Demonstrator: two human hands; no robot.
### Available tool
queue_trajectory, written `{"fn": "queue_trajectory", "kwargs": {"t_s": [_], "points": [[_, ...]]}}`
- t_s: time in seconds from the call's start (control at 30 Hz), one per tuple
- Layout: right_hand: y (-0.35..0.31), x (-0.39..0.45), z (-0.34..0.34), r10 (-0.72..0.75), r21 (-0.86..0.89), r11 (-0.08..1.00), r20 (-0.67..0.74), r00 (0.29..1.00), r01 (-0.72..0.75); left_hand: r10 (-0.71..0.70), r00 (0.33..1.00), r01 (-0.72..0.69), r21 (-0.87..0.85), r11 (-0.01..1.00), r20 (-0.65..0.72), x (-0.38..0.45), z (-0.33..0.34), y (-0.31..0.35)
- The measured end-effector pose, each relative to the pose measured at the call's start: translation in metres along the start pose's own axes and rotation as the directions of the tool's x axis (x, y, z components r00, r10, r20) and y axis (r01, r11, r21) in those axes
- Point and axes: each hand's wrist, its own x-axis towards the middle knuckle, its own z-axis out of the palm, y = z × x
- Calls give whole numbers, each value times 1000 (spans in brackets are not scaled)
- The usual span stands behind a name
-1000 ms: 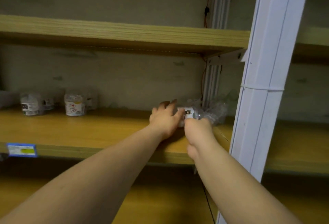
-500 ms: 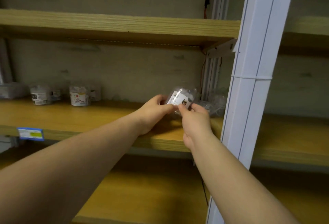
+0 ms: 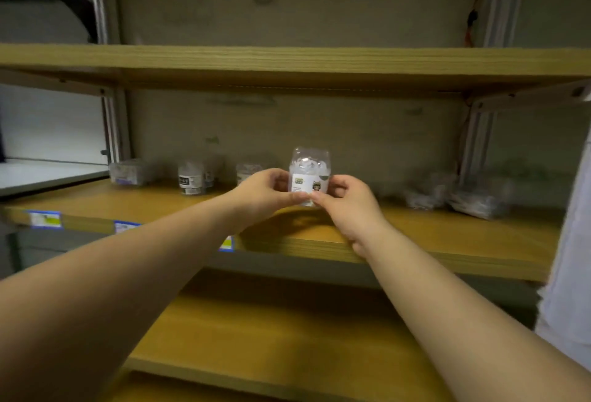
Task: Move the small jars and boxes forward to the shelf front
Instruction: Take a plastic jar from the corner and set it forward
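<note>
Clear plastic, with a white printed label across its front, the small jar stands upright between both hands, at or just above the wooden middle shelf, near the middle of the board; whether its base touches the board cannot be told. The left hand grips it from the left, thumb along the lower edge of the label and fingers curled round the side. The right hand pinches it from the right, thumb tip at the jar's lower corner, close beside the left thumb, with the other fingers bent behind the jar's right side. Both forearms reach up from the bottom of the view.

Further back on the same shelf, near the wall, stand other small clear containers: a squat clear box at the far left, a clear jar with a dark label beside it, and another blurred jar partly hidden behind the left hand. To the right, near the white metal upright, lie two crinkled clear plastic packets. Blue and white price tags are fixed to the shelf's front edge at the left. A second wooden shelf runs above, and a lower wooden shelf below.
</note>
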Motion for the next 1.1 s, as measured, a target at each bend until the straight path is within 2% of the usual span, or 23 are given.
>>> {"fn": "queue_trajectory", "kwargs": {"t_s": [0.13, 0.23, 0.43, 0.67, 0.77, 0.9, 1.0, 1.1], "points": [[-14, 16, 95, 26, -56, 998, 4, 1000, -25, 30, 1000, -31, 60, 998, 3, 5, -77, -50], [-17, 28, 133, 35, -158, 987, 5, 999, -34, 31, 999, -34, 86, 996, 31, 17, -105, -85], [-4, 40, 140, 59, -267, 962, 17, 998, -52, 47, 996, -56, 135, 989, 69, 36, -108, -107], [-3, 43, 137, 112, -291, 953, 88, 990, -82, 103, 994, -112, 314, 943, 44, 36, -103, -105], [-5, 42, 139, 119, -303, 946, 10, 993, -111, 107, 993, -116, 304, 946, 48, 37, -102, -107], [-4, 38, 141, 67, -323, 941, -115, 991, -102, 161, 985, -137, 268, 954, -69, 32, -105, -104], [-10, 30, 134, 15, -298, 951, -218, 976, -81, 258, 948, -187, 327, 926, -189, 15, -107, -90], [-17, 21, 114, 52, -111, 990, -252, 966, -83, 460, 863, -331, 455, 827, -208, -9, -102, -76]]}}
